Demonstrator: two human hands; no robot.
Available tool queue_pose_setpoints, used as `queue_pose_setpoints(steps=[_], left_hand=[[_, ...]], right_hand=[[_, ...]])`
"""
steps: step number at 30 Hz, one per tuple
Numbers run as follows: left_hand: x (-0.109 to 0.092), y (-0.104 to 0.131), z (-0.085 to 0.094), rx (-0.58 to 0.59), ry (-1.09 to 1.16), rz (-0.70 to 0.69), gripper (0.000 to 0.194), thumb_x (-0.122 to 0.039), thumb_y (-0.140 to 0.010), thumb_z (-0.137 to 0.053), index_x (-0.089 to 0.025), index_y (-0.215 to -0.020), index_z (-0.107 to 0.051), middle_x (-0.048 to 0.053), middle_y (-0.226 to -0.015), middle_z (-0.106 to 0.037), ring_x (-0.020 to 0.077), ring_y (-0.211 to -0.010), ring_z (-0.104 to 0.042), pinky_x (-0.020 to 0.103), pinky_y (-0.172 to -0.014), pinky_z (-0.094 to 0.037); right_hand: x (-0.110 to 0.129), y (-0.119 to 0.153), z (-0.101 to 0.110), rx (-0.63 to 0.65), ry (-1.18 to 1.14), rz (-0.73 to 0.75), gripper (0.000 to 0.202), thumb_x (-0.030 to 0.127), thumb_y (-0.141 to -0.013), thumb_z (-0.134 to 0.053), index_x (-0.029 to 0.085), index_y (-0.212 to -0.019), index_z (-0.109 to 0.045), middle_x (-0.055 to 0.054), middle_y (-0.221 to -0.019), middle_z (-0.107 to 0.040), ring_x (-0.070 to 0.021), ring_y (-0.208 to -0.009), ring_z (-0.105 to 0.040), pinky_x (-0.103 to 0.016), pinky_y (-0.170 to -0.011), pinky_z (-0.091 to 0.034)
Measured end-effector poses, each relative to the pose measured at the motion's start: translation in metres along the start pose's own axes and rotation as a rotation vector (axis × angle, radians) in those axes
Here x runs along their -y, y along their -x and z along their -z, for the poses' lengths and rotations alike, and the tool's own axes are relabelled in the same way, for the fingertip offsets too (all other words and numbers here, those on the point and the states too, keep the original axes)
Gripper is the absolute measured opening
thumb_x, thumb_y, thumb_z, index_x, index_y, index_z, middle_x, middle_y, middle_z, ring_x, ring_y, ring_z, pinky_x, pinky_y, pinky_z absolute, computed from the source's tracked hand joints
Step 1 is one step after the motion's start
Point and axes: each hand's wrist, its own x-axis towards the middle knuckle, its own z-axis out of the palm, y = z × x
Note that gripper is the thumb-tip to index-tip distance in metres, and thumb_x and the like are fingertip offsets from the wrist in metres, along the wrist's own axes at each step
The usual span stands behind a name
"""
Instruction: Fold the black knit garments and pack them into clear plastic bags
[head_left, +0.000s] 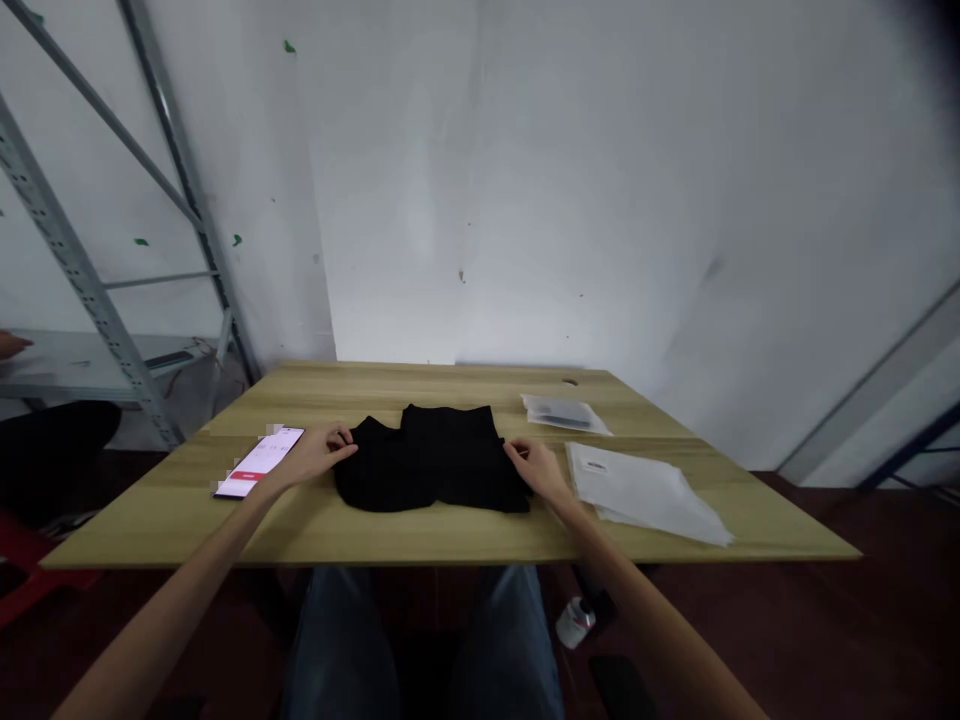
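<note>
A black cloth item lies spread on the wooden table, partly folded, with uneven upper edges. At its left edge, my left hand pinches the fabric between thumb and fingers. My right hand is at the right edge, its thumb and fingertips closed on the cloth. Both forearms reach in from the bottom of the view.
A lit phone lies left of my left hand. Right of the cloth are a white translucent bag and a smaller packet. A metal rack stands at left, with another person's hand beyond.
</note>
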Motion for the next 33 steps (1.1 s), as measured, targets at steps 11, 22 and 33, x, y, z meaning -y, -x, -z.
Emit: queue_pose_setpoints(steps=[11,22,33], left_hand=[[-0.015,0.000,-0.007,0.092,-0.023,-0.111,0.045,-0.067,-0.092,-0.062,-0.024,-0.088,-0.076,0.004,-0.094,-0.079,0.0257,-0.089,-0.069,0.034,-0.079,-0.051],[0.022,-0.014,-0.016,-0.005,-0.080,-0.039,0.051,-0.074,-0.077,-0.072,-0.023,-0.085,-0.066,0.002,-0.078,-0.069,0.0212,-0.072,-0.063,0.031,-0.066,-0.046],[0.012,-0.005,-0.034,-0.200,-0.621,0.239,0.064,-0.072,-0.101,-0.037,-0.017,-0.120,-0.064,0.020,-0.102,-0.076,0.0402,-0.099,-0.074,0.042,-0.081,-0.053]], right_hand=[[0.004,0.004,-0.004,-0.029,0.065,-0.097,0.026,0.037,-0.100,-0.061,0.020,-0.102,-0.080,-0.007,-0.101,-0.083,-0.0252,-0.095,-0.079,-0.030,-0.079,-0.054],[0.010,0.012,-0.003,-0.155,0.102,-0.048,0.017,0.035,-0.097,-0.065,0.022,-0.100,-0.075,-0.007,-0.100,-0.080,-0.0240,-0.092,-0.076,-0.032,-0.079,-0.054],[0.125,0.061,-0.066,-0.001,0.194,0.525,0.067,0.049,-0.113,-0.028,0.011,-0.166,-0.039,-0.016,-0.171,-0.040,-0.0302,-0.160,-0.034,-0.050,-0.130,-0.029]])
